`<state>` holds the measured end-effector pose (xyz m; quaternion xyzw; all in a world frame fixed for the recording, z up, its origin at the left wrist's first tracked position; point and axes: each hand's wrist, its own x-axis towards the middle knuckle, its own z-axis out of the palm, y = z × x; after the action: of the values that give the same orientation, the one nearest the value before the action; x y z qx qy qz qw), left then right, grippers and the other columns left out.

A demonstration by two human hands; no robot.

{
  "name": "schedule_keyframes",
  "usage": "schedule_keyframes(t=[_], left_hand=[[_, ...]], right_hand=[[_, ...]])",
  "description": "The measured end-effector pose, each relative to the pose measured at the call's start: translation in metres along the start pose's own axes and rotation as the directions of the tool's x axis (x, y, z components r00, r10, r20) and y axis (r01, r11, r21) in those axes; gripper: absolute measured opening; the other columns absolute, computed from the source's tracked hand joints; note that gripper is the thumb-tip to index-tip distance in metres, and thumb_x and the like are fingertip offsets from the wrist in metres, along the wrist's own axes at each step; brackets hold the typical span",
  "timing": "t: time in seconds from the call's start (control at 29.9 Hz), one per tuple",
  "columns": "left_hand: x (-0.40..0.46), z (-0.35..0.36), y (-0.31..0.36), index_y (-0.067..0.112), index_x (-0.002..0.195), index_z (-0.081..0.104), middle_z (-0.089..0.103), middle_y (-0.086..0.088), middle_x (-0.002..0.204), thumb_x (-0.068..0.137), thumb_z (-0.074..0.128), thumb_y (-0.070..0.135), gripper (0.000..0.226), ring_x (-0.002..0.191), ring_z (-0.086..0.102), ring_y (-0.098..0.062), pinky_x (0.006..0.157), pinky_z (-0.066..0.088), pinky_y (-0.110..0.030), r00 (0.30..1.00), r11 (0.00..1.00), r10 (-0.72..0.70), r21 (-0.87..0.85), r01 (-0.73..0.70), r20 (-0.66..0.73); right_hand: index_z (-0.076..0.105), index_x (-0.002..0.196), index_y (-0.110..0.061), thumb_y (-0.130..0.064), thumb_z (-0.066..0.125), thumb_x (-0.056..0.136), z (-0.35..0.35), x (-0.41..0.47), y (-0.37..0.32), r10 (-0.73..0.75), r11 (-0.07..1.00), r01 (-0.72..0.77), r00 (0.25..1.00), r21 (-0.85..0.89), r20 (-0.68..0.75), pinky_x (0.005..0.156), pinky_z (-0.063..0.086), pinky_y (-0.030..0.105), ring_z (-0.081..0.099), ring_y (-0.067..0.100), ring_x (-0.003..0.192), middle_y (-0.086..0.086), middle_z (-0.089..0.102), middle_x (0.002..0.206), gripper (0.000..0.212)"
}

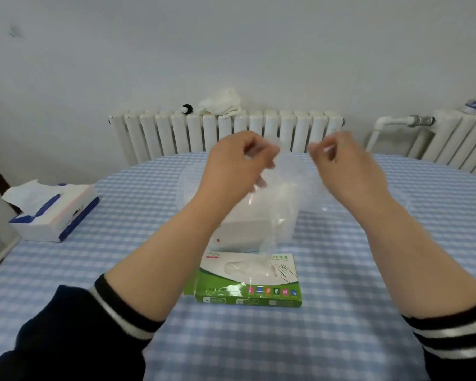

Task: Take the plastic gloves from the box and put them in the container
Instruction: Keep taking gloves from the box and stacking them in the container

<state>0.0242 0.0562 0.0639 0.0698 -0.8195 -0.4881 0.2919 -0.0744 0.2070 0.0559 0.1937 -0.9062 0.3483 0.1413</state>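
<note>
Two hands are raised above the table [341, 339], and a clear plastic glove [275, 204] is pinched between them: the left hand [235, 160] at one top corner, the right hand [344, 163] at the other. The film hangs limp over the green glove box [248, 281], with a clear container [198, 182] just behind. Almost no weight is to be expected; thin, slippery, clingy stuff, best held at the cuff edge.
</note>
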Motion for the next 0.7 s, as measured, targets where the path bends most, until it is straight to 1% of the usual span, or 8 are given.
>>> schedule_keyframes(t=[0.03, 0.1, 0.17, 0.27, 0.37, 0.5, 0.6, 0.7], left_hand=[[0.01, 0.0, -0.001, 0.015, 0.091, 0.064, 0.071, 0.005, 0.078, 0.094, 0.063, 0.025, 0.01, 0.049, 0.062, -0.009, 0.048, 0.053, -0.027, 0.998, 0.996, -0.059, -0.066, 0.057, -0.029], [0.026, -0.001, -0.008, 0.012, 0.093, 0.061, 0.071, 0.002, 0.079, 0.095, 0.061, 0.023, 0.011, 0.045, 0.06, -0.009, 0.042, 0.048, -0.023, 0.984, 0.978, -0.157, -0.154, 0.143, -0.084], [0.039, -0.004, -0.02, 0.013, 0.092, 0.058, 0.071, -0.001, 0.084, 0.096, 0.058, 0.024, 0.012, 0.046, 0.06, -0.008, 0.042, 0.044, -0.022, 0.971, 0.975, -0.193, -0.139, 0.174, -0.139], [0.051, -0.013, -0.042, 0.02, 0.088, 0.055, 0.069, 0.001, 0.09, 0.096, 0.056, 0.028, 0.012, 0.064, 0.065, -0.008, 0.057, 0.049, -0.026, 0.963, 0.983, -0.135, 0.091, 0.16, -0.234], [0.053, -0.023, -0.062, 0.022, 0.093, 0.051, 0.07, 0.005, 0.088, 0.096, 0.051, 0.031, 0.01, 0.085, 0.063, -0.014, 0.073, 0.049, -0.034, 0.966, 0.932, -0.122, 0.308, 0.19, -0.227], [0.048, -0.031, -0.084, 0.02, 0.106, 0.052, 0.068, 0.003, 0.095, 0.095, 0.051, 0.031, 0.016, 0.093, 0.059, -0.021, 0.077, 0.048, -0.037, 0.974, 0.774, -0.171, 0.592, 0.226, -0.147], [0.042, -0.037, -0.092, 0.022, 0.125, 0.05, 0.062, -0.002, 0.119, 0.093, 0.058, 0.033, 0.035, 0.113, 0.049, -0.026, 0.09, 0.041, -0.039, 0.992, 0.595, -0.086, 0.794, 0.123, -0.089], [0.024, -0.035, -0.083, 0.022, 0.123, 0.056, 0.06, 0.002, 0.12, 0.094, 0.058, 0.028, 0.029, 0.112, 0.049, -0.021, 0.09, 0.037, -0.034, 0.981, 0.666, 0.161, 0.745, -0.027, -0.109]], right_hand=[[0.054, 0.112, -0.017, -0.042, 0.047, 0.098, -0.005, 0.004, -0.001, -0.079, 0.997, 0.072, 0.979, -0.041, -0.188, 0.076, 0.035, 0.029, 0.053, 0.021, 0.097, -0.001, 0.057, 0.106, 0.029], [0.056, 0.112, -0.007, -0.026, 0.051, 0.097, -0.01, 0.0, -0.01, -0.317, 0.933, 0.358, 0.809, -0.012, -0.496, 0.079, 0.037, 0.026, 0.053, 0.025, 0.099, 0.008, 0.056, 0.111, 0.025], [0.06, 0.104, -0.003, -0.016, 0.051, 0.096, -0.004, -0.01, -0.025, -0.507, 0.787, 0.616, 0.67, 0.026, -0.543, 0.078, 0.045, 0.032, 0.056, 0.026, 0.089, 0.01, 0.059, 0.101, 0.017], [0.06, 0.116, -0.014, -0.03, 0.045, 0.1, 0.026, -0.026, -0.041, -0.646, 0.761, 0.648, 0.762, 0.038, -0.046, 0.087, 0.046, 0.038, 0.054, 0.021, 0.104, 0.002, 0.061, 0.113, 0.027], [0.046, 0.138, -0.027, -0.049, 0.028, 0.101, 0.054, -0.021, -0.04, -0.479, 0.835, 0.546, 0.777, -0.06, 0.409, 0.101, 0.038, 0.04, 0.041, 0.023, 0.127, -0.003, 0.046, 0.142, 0.046], [0.06, 0.103, -0.023, -0.051, 0.024, 0.102, 0.072, 0.004, -0.044, -0.314, 0.904, 0.427, 0.678, -0.008, 0.665, 0.087, 0.043, 0.038, 0.055, 0.026, 0.102, 0.001, 0.058, 0.11, 0.046], [0.054, 0.131, -0.02, -0.056, 0.028, 0.1, 0.078, 0.018, -0.052, -0.129, 0.909, 0.395, 0.562, -0.129, 0.817, 0.099, 0.035, 0.035, 0.049, 0.023, 0.121, 0.001, 0.053, 0.135, 0.054], [0.044, 0.143, -0.022, -0.058, 0.029, 0.098, 0.082, 0.023, -0.06, -0.012, 0.846, 0.483, 0.442, -0.227, 0.897, 0.109, 0.025, 0.036, 0.035, 0.022, 0.137, -0.001, 0.039, 0.15, 0.059]])
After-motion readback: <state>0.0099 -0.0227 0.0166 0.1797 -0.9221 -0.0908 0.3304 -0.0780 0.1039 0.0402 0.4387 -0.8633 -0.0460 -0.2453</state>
